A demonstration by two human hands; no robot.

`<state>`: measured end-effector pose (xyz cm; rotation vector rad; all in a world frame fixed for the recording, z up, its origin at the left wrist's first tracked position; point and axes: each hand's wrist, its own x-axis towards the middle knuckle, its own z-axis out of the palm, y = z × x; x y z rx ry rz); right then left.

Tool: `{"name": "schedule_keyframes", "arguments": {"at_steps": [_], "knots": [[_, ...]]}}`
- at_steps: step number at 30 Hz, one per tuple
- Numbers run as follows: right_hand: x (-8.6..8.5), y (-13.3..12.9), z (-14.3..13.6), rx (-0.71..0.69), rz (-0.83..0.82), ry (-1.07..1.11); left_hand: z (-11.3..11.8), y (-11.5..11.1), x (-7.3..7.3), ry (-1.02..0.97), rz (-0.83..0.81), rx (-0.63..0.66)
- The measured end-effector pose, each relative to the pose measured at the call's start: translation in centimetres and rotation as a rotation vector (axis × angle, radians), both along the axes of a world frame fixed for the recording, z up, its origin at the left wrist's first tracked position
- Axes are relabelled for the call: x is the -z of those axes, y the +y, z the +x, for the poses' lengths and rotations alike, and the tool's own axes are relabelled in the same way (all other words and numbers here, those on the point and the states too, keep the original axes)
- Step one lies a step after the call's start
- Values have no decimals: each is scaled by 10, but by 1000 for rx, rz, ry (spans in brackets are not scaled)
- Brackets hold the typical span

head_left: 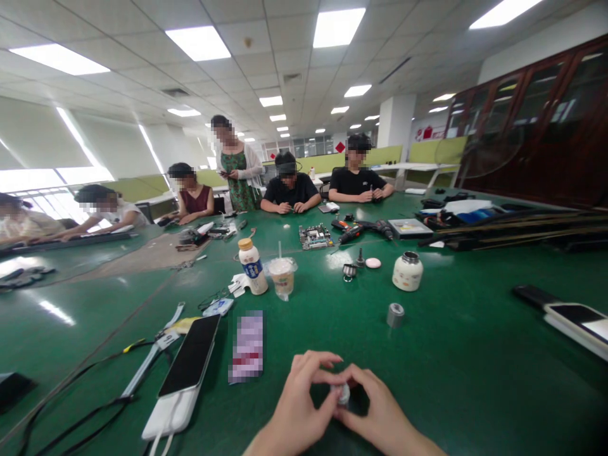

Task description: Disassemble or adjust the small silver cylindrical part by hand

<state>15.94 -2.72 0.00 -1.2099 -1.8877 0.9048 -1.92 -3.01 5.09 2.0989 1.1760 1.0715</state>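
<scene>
My left hand [306, 399] and my right hand [373, 405] meet low in the middle of the head view, over the green table [456, 380]. Between their fingertips is a small round silvery piece [342, 395], partly covered by the fingers. Both hands have their fingers curled and closed on it. Beyond them and to the right stands a short metal cylinder [395, 315]. Farther back is an open cream jar [407, 272] with a dark rim. A pink disc [373, 263] and small metal parts [349, 272] lie left of the jar.
A phone [190, 354] on a white power bank, cables and a blurred purple packet [246, 348] lie left. A bottle [253, 269] and lidded cup [283, 278] stand beyond. Circuit board [316, 237] and drills [365, 229] lie farther back. Several people are across the table. A handheld device [577, 320] lies right.
</scene>
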Motion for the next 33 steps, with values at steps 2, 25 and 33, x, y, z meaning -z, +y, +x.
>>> {"name": "schedule_keyframes", "arguments": {"at_steps": [2,25,33], "knots": [[1,1,0,-7,2,4,-2,-2,-3,-44,18,84],[-29,2,6,75,308,-52,10,-2,55,-76,-62,-47],[-12,43,45,183,218,-149,10,-3,41,-32,-70,25]]}}
